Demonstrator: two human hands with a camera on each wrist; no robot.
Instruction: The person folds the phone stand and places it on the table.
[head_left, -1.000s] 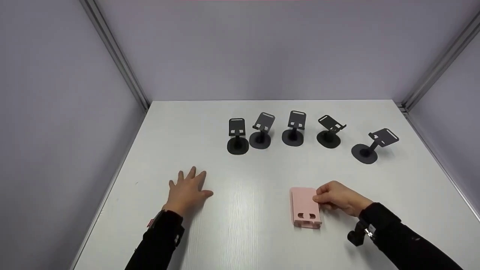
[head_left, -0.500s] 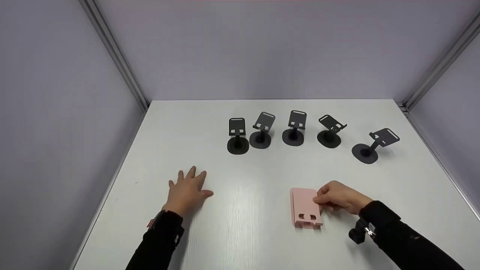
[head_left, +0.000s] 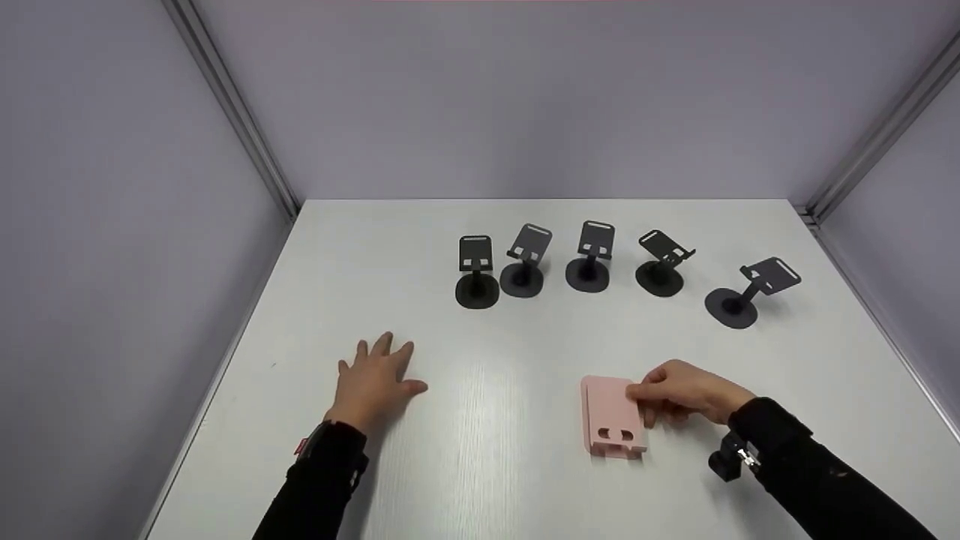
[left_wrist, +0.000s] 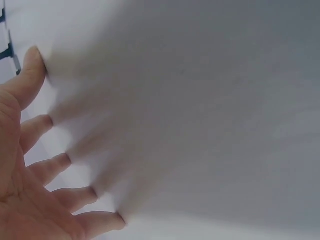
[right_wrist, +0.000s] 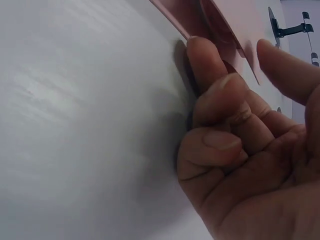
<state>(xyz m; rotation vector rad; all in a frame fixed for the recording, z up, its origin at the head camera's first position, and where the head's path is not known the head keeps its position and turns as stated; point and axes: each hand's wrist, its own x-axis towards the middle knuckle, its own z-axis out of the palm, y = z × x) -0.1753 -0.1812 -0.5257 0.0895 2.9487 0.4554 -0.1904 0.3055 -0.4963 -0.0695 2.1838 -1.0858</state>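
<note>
A pink folded phone stand (head_left: 611, 412) lies flat on the white table, right of centre in the head view. My right hand (head_left: 690, 390) is at its right edge, thumb over the upper plate. In the right wrist view the curled index fingertip meets the lower edge of the pink stand (right_wrist: 227, 20), and the thumb (right_wrist: 287, 70) is on the other side of the plate. The other fingers curl in toward the palm. My left hand (head_left: 371, 384) rests on the table with spread fingers, holding nothing; the left wrist view shows its fingertips (left_wrist: 60, 159) on the surface.
Several black phone stands stand unfolded in a row at the back, from the leftmost stand (head_left: 476, 274) to the rightmost stand (head_left: 750, 292). The white table (head_left: 480, 465) is bounded by pale panels, including a back panel (head_left: 480, 97).
My right hand has shifted slightly right, and its fingers have shifted at the stand's edge, with the index finger lower. The pink stand has barely moved. The left hand stays in place.
</note>
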